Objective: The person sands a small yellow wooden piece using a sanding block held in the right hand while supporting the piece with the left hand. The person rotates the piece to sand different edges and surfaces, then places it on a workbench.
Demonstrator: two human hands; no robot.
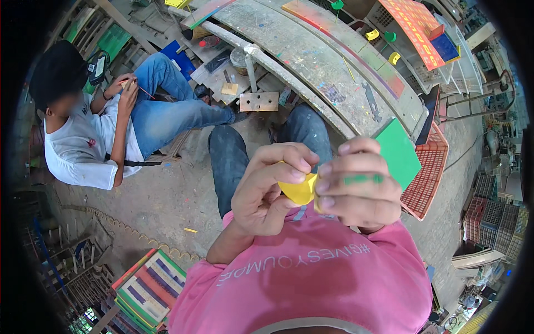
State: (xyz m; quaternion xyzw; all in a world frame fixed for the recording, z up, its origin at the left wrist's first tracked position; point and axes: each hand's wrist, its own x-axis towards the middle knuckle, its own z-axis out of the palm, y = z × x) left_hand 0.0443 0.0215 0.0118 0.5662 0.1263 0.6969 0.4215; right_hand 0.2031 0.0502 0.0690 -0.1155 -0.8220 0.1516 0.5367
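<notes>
Above my lap, my left hand is closed, with a small bright yellow piece pinched between thumb and fingers. The piece has a curved outline, and part of it is hidden by the fingers. My right hand is right beside it, fingers curled and pressed together, slightly blurred, with green paint across them. A thin tan edge shows at its fingertips against the yellow piece; what it belongs to is hidden in the hand. Behind the right hand, a flat green board lies at the table's end.
A paint-spotted worktable curves across the front, bearing a grey wrench-shaped piece. Yellow curved pieces stand on thin sticks at the far right. A red crate sits right. A seated co-worker handles something small at left. Stacked coloured boards lie lower left.
</notes>
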